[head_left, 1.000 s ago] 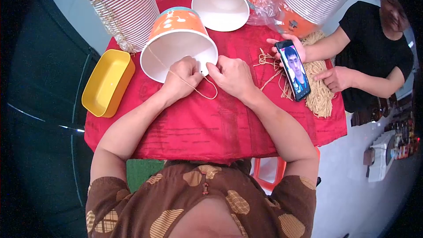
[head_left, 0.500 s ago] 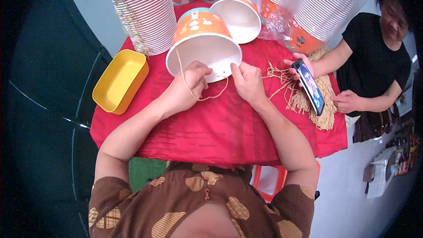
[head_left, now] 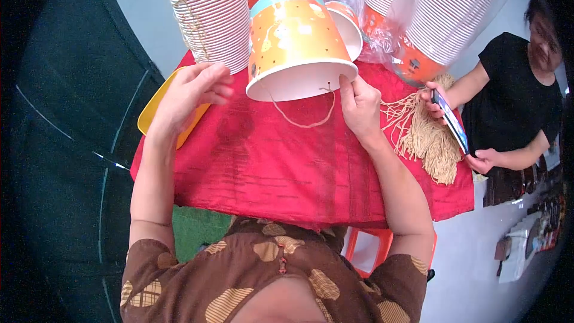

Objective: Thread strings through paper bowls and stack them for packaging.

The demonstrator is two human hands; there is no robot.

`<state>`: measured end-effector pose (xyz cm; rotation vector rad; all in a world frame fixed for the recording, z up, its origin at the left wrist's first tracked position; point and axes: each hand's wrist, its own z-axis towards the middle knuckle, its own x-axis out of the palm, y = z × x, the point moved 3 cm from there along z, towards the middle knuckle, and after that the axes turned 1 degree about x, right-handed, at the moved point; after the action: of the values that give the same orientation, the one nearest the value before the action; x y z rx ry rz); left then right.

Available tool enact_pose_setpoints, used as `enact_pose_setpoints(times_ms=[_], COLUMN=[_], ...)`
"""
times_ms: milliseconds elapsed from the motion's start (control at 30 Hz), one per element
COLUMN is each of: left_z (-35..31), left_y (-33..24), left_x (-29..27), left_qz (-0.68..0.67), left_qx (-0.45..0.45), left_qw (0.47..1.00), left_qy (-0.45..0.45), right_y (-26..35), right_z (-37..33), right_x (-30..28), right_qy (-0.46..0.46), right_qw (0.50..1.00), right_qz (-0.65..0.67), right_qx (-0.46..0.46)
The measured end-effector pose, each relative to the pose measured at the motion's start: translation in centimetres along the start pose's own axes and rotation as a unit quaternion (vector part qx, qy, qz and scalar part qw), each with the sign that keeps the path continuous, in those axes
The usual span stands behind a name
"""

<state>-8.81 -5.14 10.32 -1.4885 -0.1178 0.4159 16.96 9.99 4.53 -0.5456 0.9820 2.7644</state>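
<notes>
An orange paper bucket (head_left: 302, 33) with a pale blue base is tipped so that its white mouth faces me. My right hand (head_left: 362, 104) pinches the rim on its right side, thumb at the edge. A thin beige cord (head_left: 306, 126) hangs in a loop from two places on the rim, one at a small hole near my right thumb. Off the bucket's left side, my left hand (head_left: 192, 90) is in the air with loosely spread fingers and nothing in it. It partly covers a yellow tub (head_left: 149, 113) on the red-covered table.
Tall stacks of buckets stand at the back, one stack (head_left: 209, 18) at left and a plastic-wrapped one (head_left: 454, 6) at right. Another bucket (head_left: 350, 27) lies behind mine. Beige cords (head_left: 430, 149) heap at right, beside a person (head_left: 514, 84) holding a phone (head_left: 449, 121).
My left hand has let go of the cord and moved left, over the yellow tub. The bucket has turned, showing more of its orange outside, with my right hand still on the rim.
</notes>
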Motion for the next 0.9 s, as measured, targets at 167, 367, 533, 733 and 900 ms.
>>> enact_pose_setpoints(times_ms=[167, 367, 533, 733, 900], left_z=[3.2, 5.2, 6.9, 8.5, 9.4], left_y=[2.1, -0.3, -4.4, -7.1, -7.4], left_x=[2.3, 4.3, 4.1, 4.4, 4.7], left_qz=[-0.231, -0.348, -0.34, -0.386, -0.383], left_qx=[-0.02, 0.021, 0.089, 0.133, 0.158], left_qw=[0.971, 0.936, 0.936, 0.912, 0.91], left_qy=[0.064, 0.052, 0.033, 0.034, 0.019], right_y=[2.2, 2.4, 2.4, 1.6, 2.0], right_z=[1.3, 4.2, 7.5, 9.8, 10.9], right_x=[-0.2, 0.0, 0.4, 0.8, 0.6], right_qy=[-0.005, -0.009, -0.012, -0.071, -0.094], right_qw=[0.998, 0.996, 0.999, 0.992, 0.991], right_qz=[0.038, -0.013, 0.047, 0.1, 0.09], right_qx=[-0.051, -0.092, 0.008, -0.009, -0.019])
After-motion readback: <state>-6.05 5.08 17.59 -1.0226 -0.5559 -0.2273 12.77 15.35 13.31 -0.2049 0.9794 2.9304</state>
